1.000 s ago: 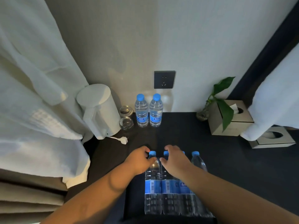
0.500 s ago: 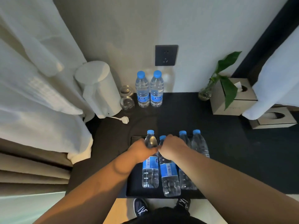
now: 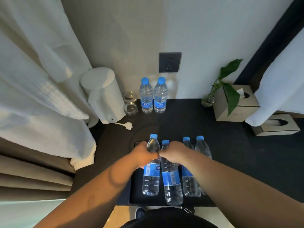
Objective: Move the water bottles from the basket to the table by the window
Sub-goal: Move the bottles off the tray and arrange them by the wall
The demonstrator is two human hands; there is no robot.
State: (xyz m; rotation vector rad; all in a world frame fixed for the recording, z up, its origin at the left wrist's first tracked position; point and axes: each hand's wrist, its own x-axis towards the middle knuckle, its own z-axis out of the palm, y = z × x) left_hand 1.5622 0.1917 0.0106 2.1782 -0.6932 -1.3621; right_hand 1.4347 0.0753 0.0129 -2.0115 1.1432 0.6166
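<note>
Left hand [image 3: 144,155] is closed around the shoulder of one bottle [image 3: 151,171]; right hand [image 3: 174,153] is closed around the next bottle [image 3: 171,180], both raised over the basket [image 3: 136,197]. Full, heavy, thin-walled, probably slick: grip below the cap.

1. The water bottles [image 3: 151,170] in the lower centre of the frame are clear, with blue caps and blue labels.
2. The bench [image 3: 230,153] is black.
3. The kettle [image 3: 105,94] at centre left is white.
4. The socket plate [image 3: 170,62] at upper centre is dark grey.
5. The plant [image 3: 230,86] at right has green leaves.
6. The tissue box [image 3: 233,106] beside it is beige.
</note>
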